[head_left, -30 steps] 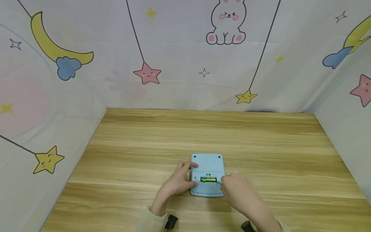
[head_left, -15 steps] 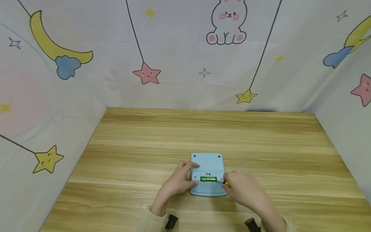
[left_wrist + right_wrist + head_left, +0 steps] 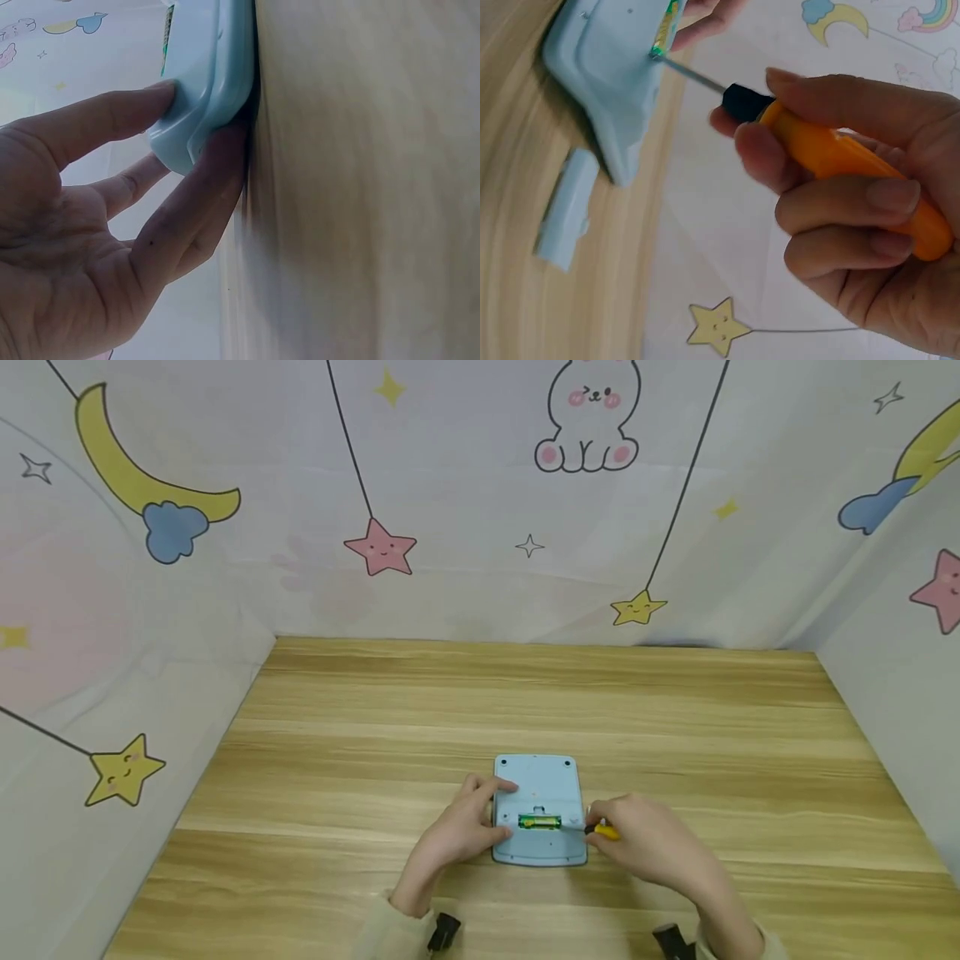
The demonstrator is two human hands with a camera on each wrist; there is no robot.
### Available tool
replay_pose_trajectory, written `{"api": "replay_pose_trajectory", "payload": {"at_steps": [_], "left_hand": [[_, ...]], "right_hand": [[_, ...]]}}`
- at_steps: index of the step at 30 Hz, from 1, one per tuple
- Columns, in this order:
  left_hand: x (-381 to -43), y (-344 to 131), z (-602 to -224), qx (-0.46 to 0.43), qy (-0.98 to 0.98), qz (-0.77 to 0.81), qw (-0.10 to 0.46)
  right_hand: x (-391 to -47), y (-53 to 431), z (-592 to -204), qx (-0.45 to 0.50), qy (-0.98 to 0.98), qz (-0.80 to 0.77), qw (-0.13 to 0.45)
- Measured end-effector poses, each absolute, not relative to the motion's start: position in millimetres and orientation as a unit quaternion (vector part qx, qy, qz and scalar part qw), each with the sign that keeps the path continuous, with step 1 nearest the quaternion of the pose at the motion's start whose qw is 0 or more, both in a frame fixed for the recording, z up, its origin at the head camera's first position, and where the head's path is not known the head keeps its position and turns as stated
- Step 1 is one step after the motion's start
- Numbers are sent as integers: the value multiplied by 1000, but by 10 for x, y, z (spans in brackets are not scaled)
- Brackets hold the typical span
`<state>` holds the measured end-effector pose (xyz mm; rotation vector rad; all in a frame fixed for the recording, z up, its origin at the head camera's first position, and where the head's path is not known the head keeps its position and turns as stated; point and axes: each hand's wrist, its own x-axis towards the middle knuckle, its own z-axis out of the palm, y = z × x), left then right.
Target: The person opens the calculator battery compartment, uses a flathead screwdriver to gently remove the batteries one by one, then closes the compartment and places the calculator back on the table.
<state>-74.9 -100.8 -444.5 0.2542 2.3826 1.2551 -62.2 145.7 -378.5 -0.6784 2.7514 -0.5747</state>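
Note:
A light-blue calculator-like device (image 3: 536,787) lies face down on the table, its battery slot uncovered. One green battery (image 3: 539,822) sits in the slot. My left hand (image 3: 467,825) grips the left edge; in the left wrist view its thumb (image 3: 142,109) presses the back while other fingers hold the side. My right hand (image 3: 656,843) holds a screwdriver with a yellow-orange handle (image 3: 817,150) and black collar. Its thin metal shaft (image 3: 694,75) reaches the battery's right end, the tip at the slot's edge. The device's front is hidden.
A small light-blue piece, seemingly the battery cover (image 3: 566,210), lies on the table beside the device's right edge. The wooden table (image 3: 375,710) is bordered by printed cloth walls (image 3: 465,602) at the back and sides. Black camera mounts (image 3: 444,932) sit at both wrists.
My right hand has shifted a little to the right and opened its angle, so more of the yellow screwdriver handle shows. Left hand, device and battery stay in place.

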Motion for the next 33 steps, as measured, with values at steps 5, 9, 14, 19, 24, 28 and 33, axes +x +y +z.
{"api": "replay_pose_trajectory", "payload": {"at_steps": [5, 9, 14, 19, 24, 28, 33], "left_hand": [[-749, -1007, -4441, 95, 860, 452, 214], [-746, -1010, -4425, 93, 860, 454, 215], [-734, -1008, -4410, 91, 857, 458, 218], [-740, -1005, -4416, 91, 857, 458, 219], [-736, -1008, -4409, 94, 856, 459, 217], [-732, -1008, -4403, 95, 856, 460, 217], [-730, -1005, -4402, 95, 856, 459, 217]], "right_hand": [[-655, 1626, -3908, -256, 927, -247, 119], [-662, 1722, -3995, -256, 912, -295, 128], [-645, 1803, -4097, -252, 901, -330, 127], [-627, 1856, -4202, -253, 893, -355, 109], [-617, 1897, -4324, -245, 892, -371, 86], [-620, 1920, -4392, -232, 890, -382, 88], [-623, 1944, -4438, -226, 884, -398, 92]]}}
